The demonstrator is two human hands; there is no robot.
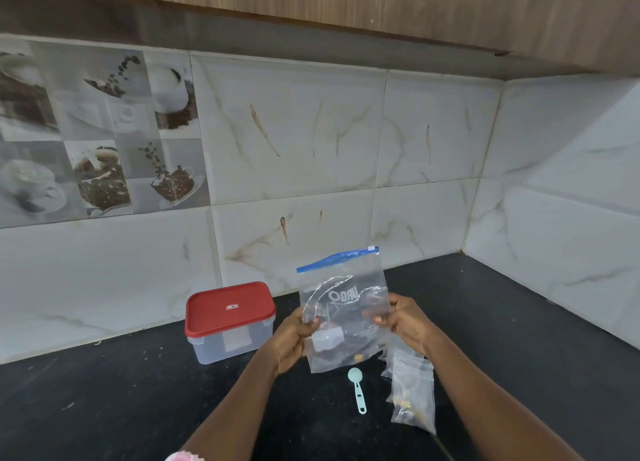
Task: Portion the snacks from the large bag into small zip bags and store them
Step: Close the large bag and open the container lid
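Note:
I hold a large clear zip bag [346, 308] with a blue slider strip upright above the black counter. My left hand [294, 339] grips its left edge and my right hand [403, 320] pinches its right edge. Only a few snack bits lie in the bag's bottom. Small filled zip bags [412, 395] lie in a pile on the counter below my right forearm. A pale mint measuring spoon [356, 388] lies on the counter just below the large bag.
A clear plastic box with a red lid [230, 320] stands shut on the counter to the left, near the tiled wall. The black counter [104, 398] runs into a tiled corner at the right. Wooden cabinets hang overhead.

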